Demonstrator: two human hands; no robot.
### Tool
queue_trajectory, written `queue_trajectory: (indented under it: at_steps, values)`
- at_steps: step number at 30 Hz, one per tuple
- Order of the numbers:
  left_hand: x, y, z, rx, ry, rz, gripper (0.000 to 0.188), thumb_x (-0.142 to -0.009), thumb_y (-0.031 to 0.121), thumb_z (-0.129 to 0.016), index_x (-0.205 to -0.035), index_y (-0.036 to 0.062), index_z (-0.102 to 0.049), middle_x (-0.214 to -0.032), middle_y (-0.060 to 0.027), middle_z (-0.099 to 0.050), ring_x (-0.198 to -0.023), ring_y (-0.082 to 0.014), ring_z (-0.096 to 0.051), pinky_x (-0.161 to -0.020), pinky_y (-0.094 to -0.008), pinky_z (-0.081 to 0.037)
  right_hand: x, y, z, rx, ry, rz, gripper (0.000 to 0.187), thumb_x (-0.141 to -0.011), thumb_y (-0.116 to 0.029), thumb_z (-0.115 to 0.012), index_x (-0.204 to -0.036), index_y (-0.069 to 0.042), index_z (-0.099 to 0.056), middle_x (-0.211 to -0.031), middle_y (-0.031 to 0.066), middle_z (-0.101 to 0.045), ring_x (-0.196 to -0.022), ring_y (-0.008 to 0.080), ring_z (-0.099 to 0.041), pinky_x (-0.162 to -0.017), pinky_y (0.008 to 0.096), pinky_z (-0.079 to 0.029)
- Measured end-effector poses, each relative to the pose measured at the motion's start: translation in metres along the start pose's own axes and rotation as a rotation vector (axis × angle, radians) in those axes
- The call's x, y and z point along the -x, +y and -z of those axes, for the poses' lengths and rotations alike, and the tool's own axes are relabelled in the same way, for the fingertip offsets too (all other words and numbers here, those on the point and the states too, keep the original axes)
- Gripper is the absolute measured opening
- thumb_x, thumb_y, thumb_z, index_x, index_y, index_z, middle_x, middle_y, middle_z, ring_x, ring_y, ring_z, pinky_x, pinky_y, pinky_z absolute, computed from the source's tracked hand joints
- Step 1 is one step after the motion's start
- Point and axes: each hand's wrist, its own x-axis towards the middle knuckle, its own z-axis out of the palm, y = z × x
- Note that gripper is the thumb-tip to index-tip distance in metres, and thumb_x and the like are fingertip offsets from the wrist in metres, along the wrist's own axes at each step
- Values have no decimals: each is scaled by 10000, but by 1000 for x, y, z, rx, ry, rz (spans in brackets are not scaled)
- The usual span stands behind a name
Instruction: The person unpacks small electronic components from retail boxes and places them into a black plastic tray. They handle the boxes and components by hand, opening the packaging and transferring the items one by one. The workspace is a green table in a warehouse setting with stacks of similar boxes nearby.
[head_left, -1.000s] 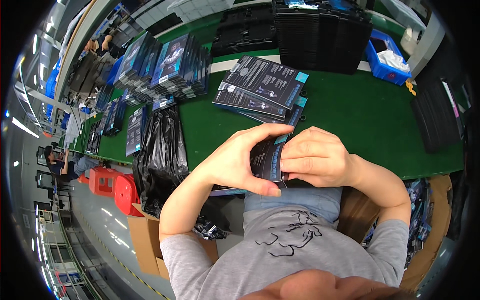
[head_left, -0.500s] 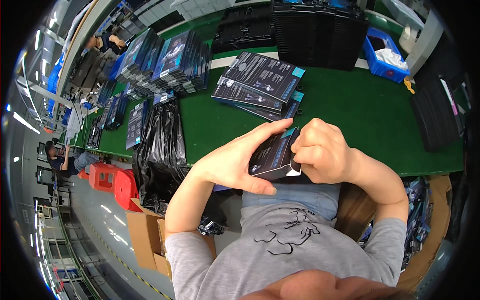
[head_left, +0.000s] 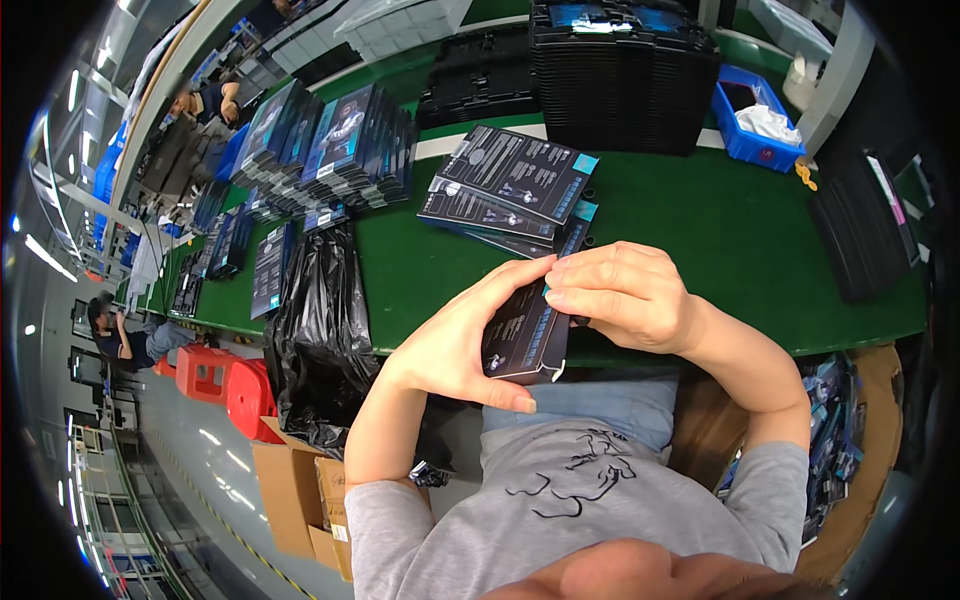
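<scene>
A dark printed carton (head_left: 522,334) with a teal corner is held over the table's near edge, tilted. My left hand (head_left: 445,335) wraps round its left side, thumb along the lower edge and fingers at the far end. Closed at the carton's upper right edge is my right hand (head_left: 630,298), its fingertips pressed against the end near the teal corner. What its thumb does is partly hidden. Just beyond my hands, a few similar flat cartons (head_left: 515,178) lie in an uneven pile on the green table (head_left: 690,225).
Stacked cartons (head_left: 335,135) stand at far left, with a black plastic bag (head_left: 322,325) before them. Black trays (head_left: 620,95) pile up behind, beside a blue bin (head_left: 752,148). Red stools (head_left: 207,372) and an open cardboard box (head_left: 280,490) stand left below; a filled cardboard box (head_left: 872,440) is at right.
The carton has shifted slightly left and turned more upright in my left hand. My right hand has gone from a fist at its right end to extended, closed fingers along its upper edge.
</scene>
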Motion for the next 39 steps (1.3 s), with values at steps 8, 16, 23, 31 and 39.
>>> queue_trajectory:
  at_steps: [8,16,23,31,39]
  values:
    - [-2,-7,-7,64,60,-55,1242,-526,449,-929,-1515,-34,-354,-1493,-223,-444,-1386,-353,-449,-1159,-428,-343,1,-7,6,116,31,-36,259,-723,-63,-803,-975,-93,-748,-947,32,-745,-877,152,-720,-773,301,-406]
    - [-5,-11,-14,151,103,-88,1263,-503,433,-934,-1521,-30,-349,-1493,-214,-439,-1379,-338,-453,-1158,-421,-341,-3,-10,13,193,45,-13,248,-721,-106,-816,-959,-115,-750,-960,26,-755,-879,147,-719,-782,298,-394]
    - [-6,-5,-17,107,106,-110,1275,-524,471,-948,-1516,-55,-345,-1482,-202,-424,-1389,-312,-428,-1165,-420,-315,-1,-7,17,227,109,58,228,-698,-80,-813,-906,-76,-720,-903,54,-734,-879,208,-710,-778,344,-482]
    - [-8,-2,-13,-466,290,-147,1208,-538,472,-940,-1496,-8,-380,-1439,-241,-468,-1355,-407,-450,-1112,-487,-360,-10,11,21,-142,-242,-28,719,-727,-252,-825,-1377,-98,-559,-1450,145,-519,-1316,353,-527,-1030,477,-475]
    - [3,-13,-12,-792,439,-43,1284,-426,360,-980,-1511,26,-380,-1385,-192,-508,-1268,-365,-499,-1056,-482,-371,4,20,7,-114,-215,-377,101,-848,-153,-735,-891,-79,-683,-852,17,-642,-808,195,-596,-779,348,-436]
